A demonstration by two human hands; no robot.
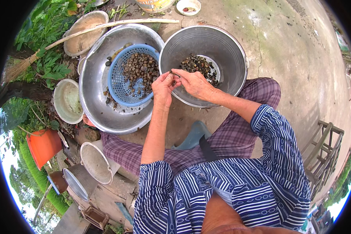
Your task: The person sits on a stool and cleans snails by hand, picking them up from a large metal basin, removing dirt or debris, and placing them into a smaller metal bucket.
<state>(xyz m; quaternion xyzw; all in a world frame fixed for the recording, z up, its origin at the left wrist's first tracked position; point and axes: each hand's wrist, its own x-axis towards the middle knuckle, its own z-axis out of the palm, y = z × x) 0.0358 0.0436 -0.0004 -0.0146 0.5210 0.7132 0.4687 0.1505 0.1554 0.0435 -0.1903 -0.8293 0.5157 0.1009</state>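
My left hand (163,87) and my right hand (196,84) meet over the near left rim of a deep metal pot (228,52). A small dark snail shell (175,75) appears pinched in the left fingertips, partly hidden by the fingers. The right fingers touch it, perhaps with a small thin tool; I cannot tell. Dark shells and bits (194,63) lie in the pot's bottom. Left of the hands, a blue plastic colander (114,83) with many brown snails (140,65) sits in a wide metal basin (93,102), where loose snails lie beside the colander.
A straw broom (105,25) rests across the basin's far edge. Around the left stand a shallow round bowl (71,44), a pale basin (60,99), a bucket (89,161) and an orange tub (44,149). A small white bowl (181,5) is beyond the pot; a wooden frame (321,152) is at right.
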